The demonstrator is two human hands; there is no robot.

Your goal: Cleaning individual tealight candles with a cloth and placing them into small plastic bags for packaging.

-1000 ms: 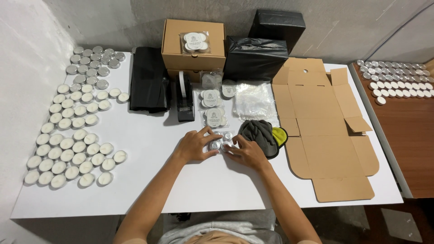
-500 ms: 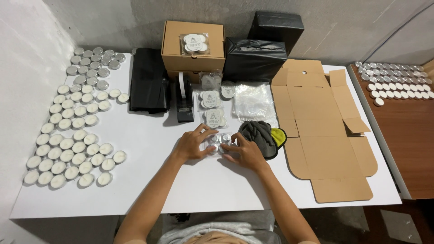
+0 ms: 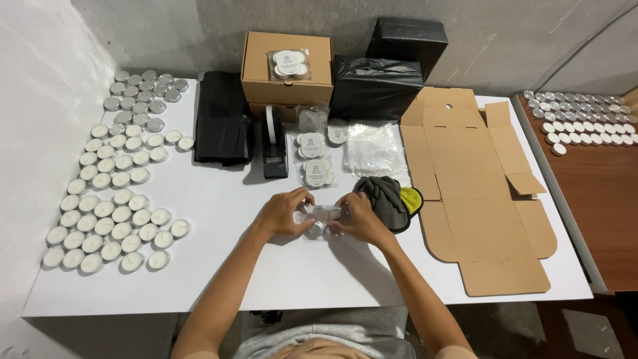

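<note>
Table [image 3: 219,266]: white, fills most of the view; all places below are given from the tape dispenser.
Flat carton [image 3: 475,193]: brown cardboard, unfolded, well to the right of the dispenser.
Black bags [image 3: 222,123]: folded stack just left of the dispenser; a bulkier black bundle [image 3: 375,86] behind and to its right.
Closed box [image 3: 287,70]: brown, right behind the dispenser, a clear pack of candles on its lid.
Loose candles [image 3: 109,199]: white tealights in rows, far left of the dispenser.
Tape dispenser [image 3: 274,143]: black, upright, mid-table.
Cloth [image 3: 385,199]: grey with a yellow edge, front right of the dispenser.
Left hand [image 3: 284,213]: in front of the dispenser, fingers curled narrow on the candle pack.
Right hand [image 3: 357,218]: same, pinching the pack's other side.
Candle pack [image 3: 321,219]: small clear bag of tealights, held between both hands on the table.
</note>
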